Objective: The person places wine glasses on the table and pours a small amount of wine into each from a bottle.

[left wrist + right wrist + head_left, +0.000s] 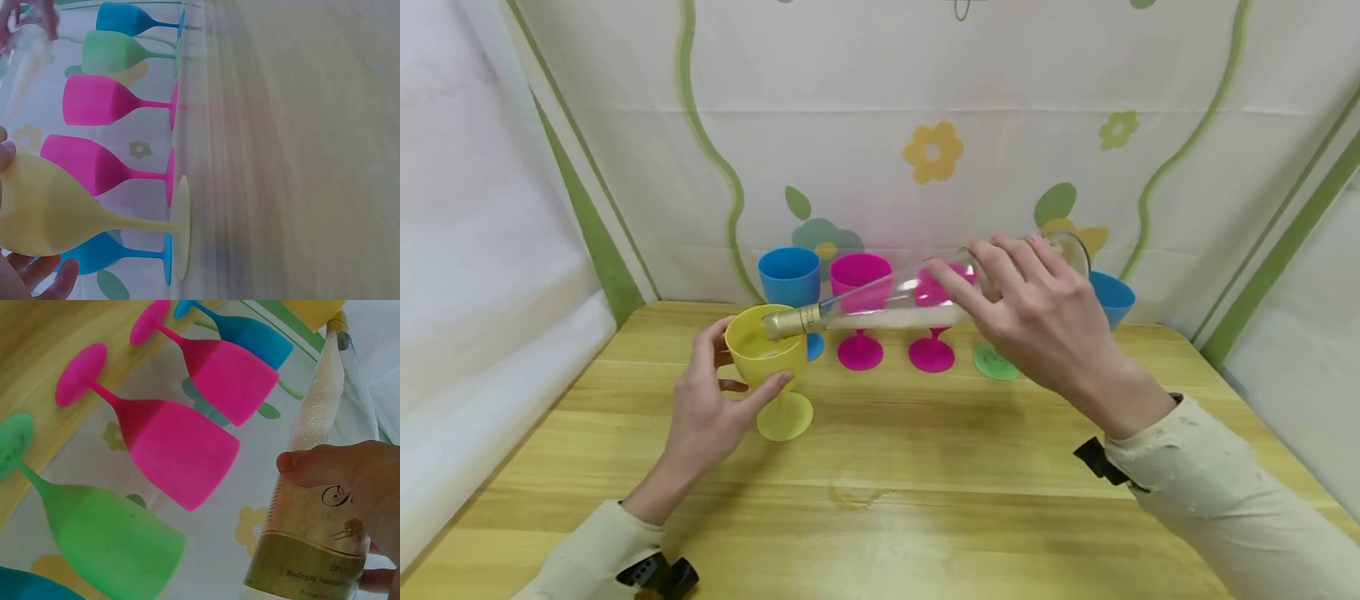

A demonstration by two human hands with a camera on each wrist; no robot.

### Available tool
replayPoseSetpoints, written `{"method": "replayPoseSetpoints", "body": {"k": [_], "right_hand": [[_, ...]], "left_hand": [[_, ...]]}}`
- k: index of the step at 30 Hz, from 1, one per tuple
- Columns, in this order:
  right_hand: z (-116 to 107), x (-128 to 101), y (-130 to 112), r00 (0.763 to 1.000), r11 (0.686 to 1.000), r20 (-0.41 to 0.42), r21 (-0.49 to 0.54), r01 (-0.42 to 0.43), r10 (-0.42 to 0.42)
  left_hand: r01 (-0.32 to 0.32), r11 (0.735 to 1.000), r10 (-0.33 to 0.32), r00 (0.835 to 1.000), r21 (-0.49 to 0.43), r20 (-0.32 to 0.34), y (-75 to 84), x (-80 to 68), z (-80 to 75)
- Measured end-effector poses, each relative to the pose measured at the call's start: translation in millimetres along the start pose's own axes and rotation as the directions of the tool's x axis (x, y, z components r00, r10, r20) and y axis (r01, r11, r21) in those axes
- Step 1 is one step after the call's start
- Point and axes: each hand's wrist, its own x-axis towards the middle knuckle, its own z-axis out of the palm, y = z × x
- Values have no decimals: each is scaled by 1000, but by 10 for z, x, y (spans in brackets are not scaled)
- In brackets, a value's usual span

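Note:
My left hand holds a yellow plastic goblet round its bowl, thumb on the near side and fingers on the far left side. The goblet leans a little toward the bottle. A clear glass bottle with gold foil round its neck lies nearly sideways in my right hand. Its mouth is inside the goblet's rim. In the right wrist view, bubbly liquid runs up the bottle toward the neck, and the thumb lies across the bottle above a gold and cream label. The left wrist view shows the yellow goblet's stem and round foot.
Behind stands a row of goblets: blue, pink, another pink, green and another blue. A wet ring marks the wooden table. White flowered fabric closes off the back.

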Motion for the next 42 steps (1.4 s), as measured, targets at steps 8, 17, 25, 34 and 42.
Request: {"method": "replayPoseSetpoints", "body": {"k": [8, 17, 25, 34, 42], "right_hand": [[159, -237, -178, 970, 948, 168, 234, -214, 177], [172, -659, -286, 865, 785, 352, 388, -483, 359], [78, -1020, -296, 748, 592, 438, 457, -664, 500], [-74, -1468, -197, 498, 297, 523, 423, -856, 691], [-174, -1912, 3, 171, 3, 572, 283, -959, 802]], "left_hand": [[23, 1000, -23, 1000, -4, 5, 5, 18, -50], [13, 1000, -13, 1000, -23, -6, 4, 55, 13], [71, 995, -74, 996, -63, -41, 1, 85, -26], [129, 991, -132, 985, -30, -113, -115, 226, -118], [228, 973, -223, 964, 25, -143, -255, 432, -191]]}}
